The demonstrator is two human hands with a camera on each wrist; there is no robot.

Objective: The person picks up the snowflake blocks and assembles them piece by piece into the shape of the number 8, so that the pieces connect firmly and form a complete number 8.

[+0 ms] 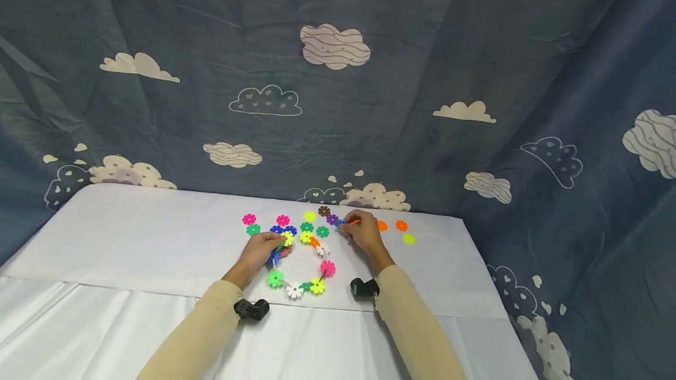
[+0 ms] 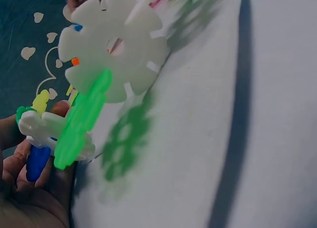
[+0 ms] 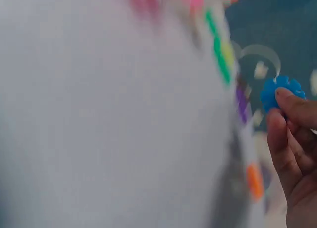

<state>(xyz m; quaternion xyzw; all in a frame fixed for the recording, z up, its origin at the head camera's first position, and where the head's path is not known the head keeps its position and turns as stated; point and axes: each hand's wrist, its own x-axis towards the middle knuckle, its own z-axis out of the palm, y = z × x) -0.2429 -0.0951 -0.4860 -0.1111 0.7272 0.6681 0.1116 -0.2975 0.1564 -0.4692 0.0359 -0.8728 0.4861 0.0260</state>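
My left hand (image 1: 261,249) grips one end of a chain of interlocking flower-shaped discs, near a yellow disc (image 1: 287,239). The chain curves round in an almost closed ring of blue, green, white, yellow, pink and orange pieces. In the left wrist view a large white disc (image 2: 94,45) and a bright green disc (image 2: 81,121) stand close to the camera, with a blue disc (image 2: 37,163) by the fingers. At the ring's upper right, my right hand (image 1: 364,232) pinches a blue disc (image 3: 270,95) between thumb and fingers, apart from the chain. An orange piece (image 1: 355,221) shows beside these fingers; whether it is held I cannot tell.
Loose discs lie along the table's back: pink (image 1: 249,219), green (image 1: 253,229), brown (image 1: 324,211), purple (image 1: 331,219), orange (image 1: 401,226), yellow-green (image 1: 409,239) and several others. A white cloth (image 1: 158,233) covers the table. Behind it hangs a dark cloud-patterned curtain (image 1: 369,133).
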